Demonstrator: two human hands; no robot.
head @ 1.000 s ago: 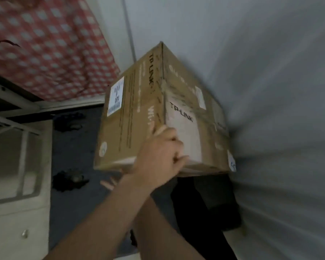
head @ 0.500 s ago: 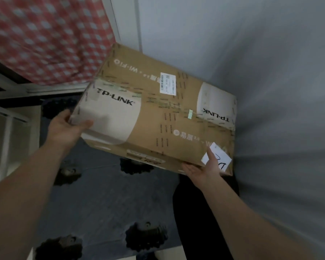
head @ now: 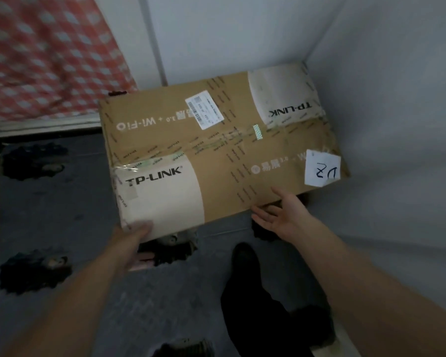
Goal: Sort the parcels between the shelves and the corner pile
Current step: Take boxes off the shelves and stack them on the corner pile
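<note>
The cardboard parcel [head: 216, 155] lies broad face up in the far right corner of the floor [head: 49, 215], its far right corner tucked in where the two white walls [head: 397, 112] meet; whether its underside is fully down on the floor I cannot tell, since the near left corner looks propped from beneath. The left grip [head: 130, 240] has hold of that near left corner, thumb laid over the pale printed panel on top, the other fingers out of sight under the edge; the right grip [head: 286, 217] is spread wide and holds nothing, palm turned up, thumb just at the parcel's near edge. A shipping label [head: 204, 109] and a handwritten white note [head: 322, 168] are stuck to the top face; a dark shoe [head: 245, 256] stands on the floor just on the near side of the parcel; a red checked cloth [head: 49, 55] hangs at the far left.

The step in hand reads as setting this parcel down at the corner spot; no other parcel shows there, so it looks like the base of the pile. The next move likely calls for drawing the left fingers out from under without tipping the box, so the near left corner settles flat; perhaps a push to square it against the walls; then both hands are free for another parcel from the shelves, which are out of view.
</note>
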